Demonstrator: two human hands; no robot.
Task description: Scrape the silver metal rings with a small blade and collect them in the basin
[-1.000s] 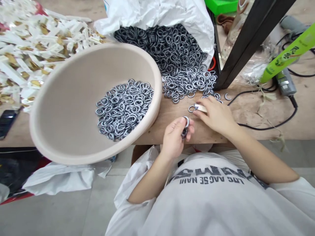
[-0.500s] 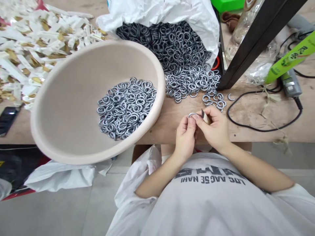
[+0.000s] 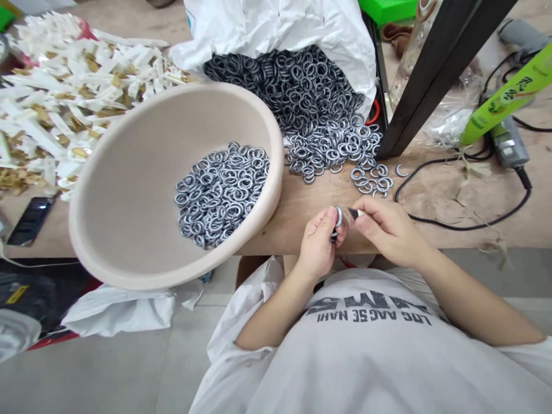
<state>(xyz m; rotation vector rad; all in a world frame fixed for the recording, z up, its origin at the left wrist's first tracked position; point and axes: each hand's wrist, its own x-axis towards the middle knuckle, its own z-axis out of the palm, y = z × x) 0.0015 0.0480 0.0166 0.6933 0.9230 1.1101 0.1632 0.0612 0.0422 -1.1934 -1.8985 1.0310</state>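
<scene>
My left hand (image 3: 319, 240) is closed on a grey ring (image 3: 338, 217), held upright between thumb and fingers; something dark, perhaps another ring, shows below it. To its right, my right hand (image 3: 388, 229) pinches a small dark-tipped blade (image 3: 353, 213), mostly hidden by the fingers. A small gap separates the blade from the ring. Beyond my hands lies a heap of loose grey rings (image 3: 332, 146), spilling from a white bag (image 3: 280, 23). On my left stands a big beige basin (image 3: 125, 172) with a pile of similar rings (image 3: 224, 192) inside.
White and tan pieces (image 3: 64, 109) cover the table's far left, near a dark phone (image 3: 31, 220). A dark metal post (image 3: 425, 80) rises at the right. Beside it lie a black cable (image 3: 466, 227), a grey switch box (image 3: 509, 144) and a green packet (image 3: 504, 100).
My hands have moved apart; the right one has drawn back to the right with the blade. The ring in my left hand has turned from lying flattish to standing upright. The view has shifted slightly.
</scene>
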